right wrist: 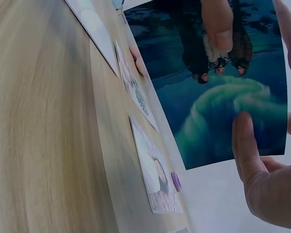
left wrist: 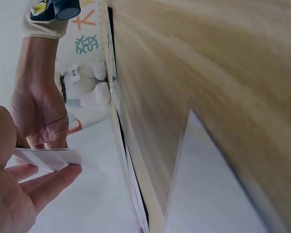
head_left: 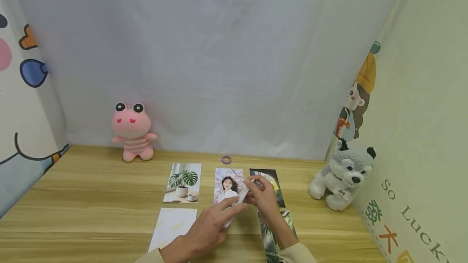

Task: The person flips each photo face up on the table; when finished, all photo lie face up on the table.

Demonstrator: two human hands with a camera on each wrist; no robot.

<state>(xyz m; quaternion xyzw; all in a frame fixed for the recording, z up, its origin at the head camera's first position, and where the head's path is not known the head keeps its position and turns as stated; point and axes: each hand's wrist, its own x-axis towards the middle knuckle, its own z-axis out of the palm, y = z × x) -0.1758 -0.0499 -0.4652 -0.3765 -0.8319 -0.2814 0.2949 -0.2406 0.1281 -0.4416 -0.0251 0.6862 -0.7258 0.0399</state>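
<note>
Both hands hold a photo print (right wrist: 242,92) tilted above the table, showing several dark figures under a green aurora. The head view catches it nearly edge-on. My left hand (head_left: 210,222) grips its near end, fingers across the pale back. At the far end, my right hand (head_left: 265,198) pinches it between thumb and fingers. Behind it lies a portrait print (head_left: 228,182) of a person before pink blossom, partly covered. The left wrist view shows only the held print's pale edge and back, so whether it is one sheet or several I cannot tell.
A potted-plant print (head_left: 183,182) and a pale, face-down-looking card (head_left: 173,224) lie left. A dark-edged print (head_left: 276,184) and a green print (head_left: 270,238) lie right, partly under the right arm. Behind are a purple ring (head_left: 226,160), a pink plush (head_left: 133,133) and a grey plush dog (head_left: 343,175).
</note>
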